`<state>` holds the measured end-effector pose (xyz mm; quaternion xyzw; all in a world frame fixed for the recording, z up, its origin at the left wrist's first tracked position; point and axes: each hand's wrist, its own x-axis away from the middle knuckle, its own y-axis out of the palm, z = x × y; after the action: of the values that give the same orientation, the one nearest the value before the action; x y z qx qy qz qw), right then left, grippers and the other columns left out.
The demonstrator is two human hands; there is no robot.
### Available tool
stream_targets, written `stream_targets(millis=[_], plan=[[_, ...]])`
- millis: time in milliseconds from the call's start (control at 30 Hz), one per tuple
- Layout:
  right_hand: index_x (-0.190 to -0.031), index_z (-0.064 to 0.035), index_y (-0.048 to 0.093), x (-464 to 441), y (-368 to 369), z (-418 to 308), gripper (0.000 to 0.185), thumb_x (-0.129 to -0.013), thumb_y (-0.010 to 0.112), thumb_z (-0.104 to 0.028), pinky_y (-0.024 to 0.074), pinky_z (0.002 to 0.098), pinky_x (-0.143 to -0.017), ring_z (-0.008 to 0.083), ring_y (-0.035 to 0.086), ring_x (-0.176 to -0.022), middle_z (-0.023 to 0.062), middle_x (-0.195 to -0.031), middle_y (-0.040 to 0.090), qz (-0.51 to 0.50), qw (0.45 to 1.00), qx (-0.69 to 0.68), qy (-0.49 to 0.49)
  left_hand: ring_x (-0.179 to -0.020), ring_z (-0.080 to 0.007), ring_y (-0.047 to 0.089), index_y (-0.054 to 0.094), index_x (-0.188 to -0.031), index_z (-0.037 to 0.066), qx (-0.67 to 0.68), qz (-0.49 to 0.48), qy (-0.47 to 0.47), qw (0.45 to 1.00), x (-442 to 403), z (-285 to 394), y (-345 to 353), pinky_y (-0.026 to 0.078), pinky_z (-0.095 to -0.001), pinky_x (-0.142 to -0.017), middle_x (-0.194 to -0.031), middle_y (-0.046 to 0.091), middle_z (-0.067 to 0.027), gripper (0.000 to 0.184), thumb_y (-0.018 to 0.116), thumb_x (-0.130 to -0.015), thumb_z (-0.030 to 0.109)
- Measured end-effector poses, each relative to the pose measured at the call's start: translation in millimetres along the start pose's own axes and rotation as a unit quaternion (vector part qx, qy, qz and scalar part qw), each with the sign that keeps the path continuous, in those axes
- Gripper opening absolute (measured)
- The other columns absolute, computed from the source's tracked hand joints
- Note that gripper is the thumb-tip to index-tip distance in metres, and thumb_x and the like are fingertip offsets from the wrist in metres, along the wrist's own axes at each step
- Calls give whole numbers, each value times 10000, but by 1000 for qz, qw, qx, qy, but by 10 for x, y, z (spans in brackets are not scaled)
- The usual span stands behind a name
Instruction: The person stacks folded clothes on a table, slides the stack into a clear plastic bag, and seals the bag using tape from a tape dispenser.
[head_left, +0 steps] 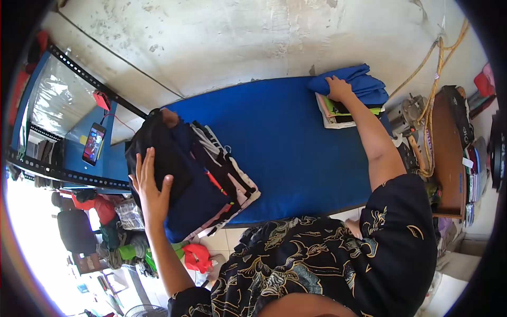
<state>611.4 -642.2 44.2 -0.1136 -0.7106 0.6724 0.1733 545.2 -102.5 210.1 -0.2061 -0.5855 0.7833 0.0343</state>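
Nearest is the person's black shirt (296,253) with gold and grey patterning, in front of the near edge of the desk (288,142), which has a plain blue top. On the tiled floor, below the desk's near left corner, lies a red bag (197,258).

On the left end of the desk stands a large pile of folded clothes (193,185). Its top pieces are black and dark navy; along the side facing the middle of the desk, edges in white, grey, pale pink and black show, with a small strip of bright red and orange. The left hand (150,185) lies on the black cloth (161,150) at the pile's outer side, palm down, fingers extended, thumb held well apart from them.

Off the left end of the desk, a blue shelf (74,158) with perforated black metal edging carries a phone (94,143), its screen lit, with a thin red cable near it.

At the far right corner of the desk sits a smaller stack of folded clothes (335,113), with white, green, orange and black edges visible. Rumpled blue cloth (369,87) covers its top. The right hand (338,89) rests on this cloth, fingers slightly parted; whether it pinches any fabric I cannot tell.

Off the right end of the desk hang yellowish ropes (434,100), beside a metal machine (413,112) and a brown wooden cabinet (448,153). Behind the desk's far edge rises a stained, whitish wall (237,42).
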Motion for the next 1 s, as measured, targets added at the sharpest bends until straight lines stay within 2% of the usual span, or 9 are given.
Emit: stream_targets(millis=[267,400,533,633,667,733,767,867,1000], plan=[[-1037,-84,589,-217,218,390,302,-743,522,-74,458,411,-767,361,561,-887,198,-940,593,136,981,-92,-104,-1127,-292,461,470,-1132,-80,218,282,117,927,-44,855,-55,310,-383,-976,-1161,511,-196,559,288,-923,406],[-1032,-22,574,149,60,399,293,-742,540,-48,446,404,-754,375,551,-876,214,-928,584,198,944,-214,-152,-1103,-254,474,471,-1133,-25,563,-30,-13,826,108,1613,753,377,-370,-923,-1146,519,-170,589,260,-903,475],[-1017,5,561,1087,-87,36,244,-778,513,-12,451,366,-758,357,567,-883,223,-945,580,132,914,-333,-189,-1180,-293,393,342,-1244,9,803,-304,-269,436,207,1759,2174,307,-417,-986,-1277,393,-169,664,343,-854,546],[-1069,0,546,1916,-9,-302,338,-737,496,37,444,361,-823,329,567,-933,197,-1024,574,-11,897,-385,-218,-1195,-296,372,321,-1271,27,856,-326,-348,201,245,1559,2716,292,-434,-999,-1304,361,-162,621,361,-870,499],[-1083,-13,542,2170,130,-362,395,-704,469,68,432,356,-856,322,552,-973,184,-1061,564,-36,872,-413,-258,-1195,-296,372,321,-1271,27,853,-326,-355,199,333,1380,3030,292,-434,-999,-1304,361,-162,621,361,-870,499],[-1103,-43,541,2598,414,-427,497,-647,418,113,399,341,-915,309,517,-1046,156,-1138,534,-111,829,-456,-305,-1206,-309,343,311,-1289,35,613,-315,32,724,579,1025,3543,278,-440,-1003,-1318,342,-147,657,415,-848,511],[-1108,-59,544,2776,556,-425,541,-622,395,126,379,331,-941,302,497,-1079,142,-1178,514,-158,811,-471,-310,-1206,-309,343,311,-1289,35,612,-321,24,723,675,991,3470,278,-440,-1003,-1318,342,-147,657,415,-848,511],[-1136,-82,534,3087,955,-228,499,-663,458,60,371,369,-923,298,489,-1088,139,-1183,513,-171,838,-404,-324,-1136,-284,434,322,-1284,34,781,-251,-390,417,799,1060,2894,355,-422,-955,-1252,431,-131,702,424,-827,557],[-1152,-89,529,3130,766,-189,414,-758,618,-178,330,385,-926,284,489,-1069,119,-1182,518,-229,862,-347,-292,-1071,-272,491,380,-1244,26,815,-194,-382,391,803,1072,2792,391,-397,-922,-1186,489,-138,659,430,-836,542]])
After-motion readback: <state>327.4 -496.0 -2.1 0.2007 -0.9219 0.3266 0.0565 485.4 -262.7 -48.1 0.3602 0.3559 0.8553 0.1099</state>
